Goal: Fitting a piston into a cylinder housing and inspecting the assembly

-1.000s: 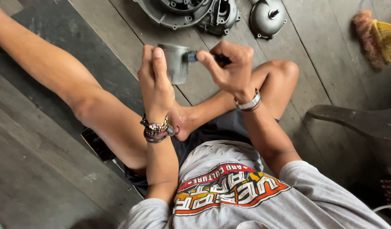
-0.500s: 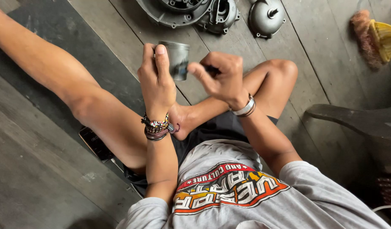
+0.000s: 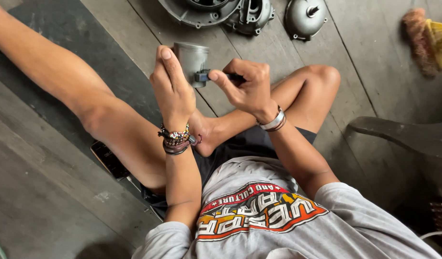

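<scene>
- Head view: the left hand (image 3: 172, 86) wraps its fingers around a grey cylindrical metal part (image 3: 191, 61), held upright above the crossed legs.
- The right hand (image 3: 247, 86) pinches a small dark tool (image 3: 203, 76) against the cylinder's side.
- Grey engine casings (image 3: 216, 12) lie on the wooden plank floor (image 3: 364, 62) beyond.

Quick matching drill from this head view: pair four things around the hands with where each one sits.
Things:
1. grey metal cylinder
2. dark tool
3. round metal cover
4. phone

Places:
A. on the floor planks at the top, right of the engine casing
B. on the floor beside the outstretched leg
C. gripped in the left hand
D. held by the right hand, its tip against the cylinder's side

Pairs: 1-C, 2-D, 3-A, 4-B
</scene>
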